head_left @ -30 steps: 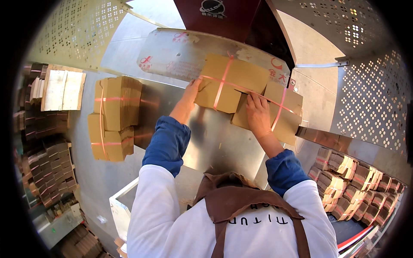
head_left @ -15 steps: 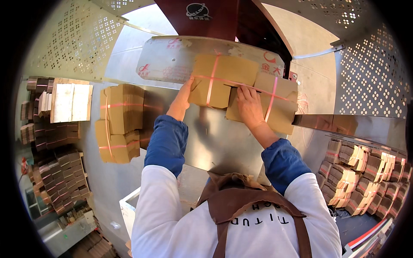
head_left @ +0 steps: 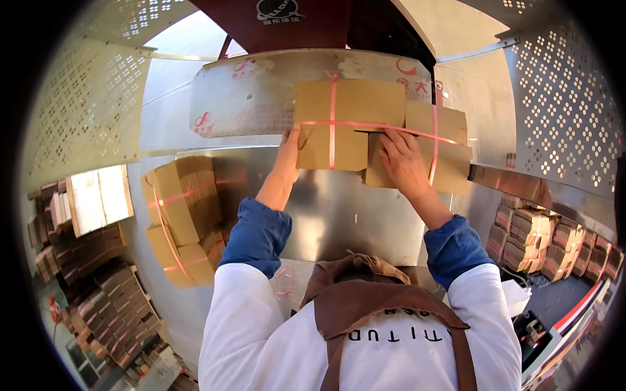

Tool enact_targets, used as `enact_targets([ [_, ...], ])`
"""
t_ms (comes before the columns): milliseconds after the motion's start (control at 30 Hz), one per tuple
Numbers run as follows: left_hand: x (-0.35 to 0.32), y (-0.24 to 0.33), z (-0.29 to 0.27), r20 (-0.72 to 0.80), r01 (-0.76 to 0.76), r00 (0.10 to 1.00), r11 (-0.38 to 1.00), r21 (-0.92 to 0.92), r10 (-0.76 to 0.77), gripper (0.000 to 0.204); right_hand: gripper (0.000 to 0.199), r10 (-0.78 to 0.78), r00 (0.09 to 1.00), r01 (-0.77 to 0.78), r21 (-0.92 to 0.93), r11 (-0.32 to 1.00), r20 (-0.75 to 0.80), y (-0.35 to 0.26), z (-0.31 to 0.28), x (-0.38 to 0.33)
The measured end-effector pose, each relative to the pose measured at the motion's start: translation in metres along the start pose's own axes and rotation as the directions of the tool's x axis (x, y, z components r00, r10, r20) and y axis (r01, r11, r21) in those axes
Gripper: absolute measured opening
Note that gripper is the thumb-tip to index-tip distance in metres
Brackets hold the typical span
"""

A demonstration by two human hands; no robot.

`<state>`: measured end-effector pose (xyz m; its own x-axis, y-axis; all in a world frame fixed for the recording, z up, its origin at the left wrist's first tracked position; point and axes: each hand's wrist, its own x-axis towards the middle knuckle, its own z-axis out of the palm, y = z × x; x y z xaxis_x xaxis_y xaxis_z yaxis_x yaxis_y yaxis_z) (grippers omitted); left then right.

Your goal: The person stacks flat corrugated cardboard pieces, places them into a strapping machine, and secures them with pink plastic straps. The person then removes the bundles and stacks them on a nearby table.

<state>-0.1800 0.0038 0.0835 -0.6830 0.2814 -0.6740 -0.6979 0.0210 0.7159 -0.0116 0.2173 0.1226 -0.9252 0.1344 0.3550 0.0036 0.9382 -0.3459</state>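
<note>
A bundle of flat brown cardboard boxes point(head_left: 350, 104), bound with crossing pink straps point(head_left: 365, 123), lies on a shiny metal table point(head_left: 326, 215) in front of me. Its outline is stepped, with the right part point(head_left: 450, 159) set off from the left. My left hand point(head_left: 285, 159) grips the bundle's left side, its fingers mostly hidden behind that edge. My right hand point(head_left: 404, 163) is closed on the middle of the bundle, fingertips hooked at the gap beside the lengthwise strap. What the tips touch below the strap is hidden.
A second strapped cardboard bundle point(head_left: 186, 202) stands at the table's left. Beyond the table rises a dark red machine point(head_left: 280, 26) with a metal plate point(head_left: 261, 98). Perforated panels point(head_left: 567, 98) flank both sides. Stacks of bundles fill the left point(head_left: 124, 319) and right point(head_left: 531, 238).
The bundle now sits a little further right against the machine's plate, both hands moving with it. My view has shifted too. Both hands keep about the same places on the cardboard.
</note>
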Motion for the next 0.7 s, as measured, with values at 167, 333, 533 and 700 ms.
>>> enact_targets([
  [167,0.008,0.001,-0.008,0.069,0.036,0.997,0.999,-0.010,-0.036,0.050,0.032,-0.003,1.000,0.005,-0.074,0.997,0.025,-0.004,-0.005,0.004],
  [333,0.018,0.018,-0.031,0.164,0.027,0.983,0.949,0.315,-0.083,0.056,0.031,0.061,0.995,-0.055,-0.077,0.995,0.075,-0.007,-0.007,0.004],
  [533,0.148,0.093,-0.032,0.218,-0.186,0.975,0.721,0.668,0.049,0.058,0.032,0.084,0.995,-0.079,-0.085,0.993,0.060,-0.008,-0.010,0.005],
  [700,0.230,0.107,0.057,0.573,-0.293,0.710,0.567,0.769,-0.409,0.055,0.039,0.063,0.997,-0.065,0.044,0.997,0.048,-0.009,-0.014,0.005],
])
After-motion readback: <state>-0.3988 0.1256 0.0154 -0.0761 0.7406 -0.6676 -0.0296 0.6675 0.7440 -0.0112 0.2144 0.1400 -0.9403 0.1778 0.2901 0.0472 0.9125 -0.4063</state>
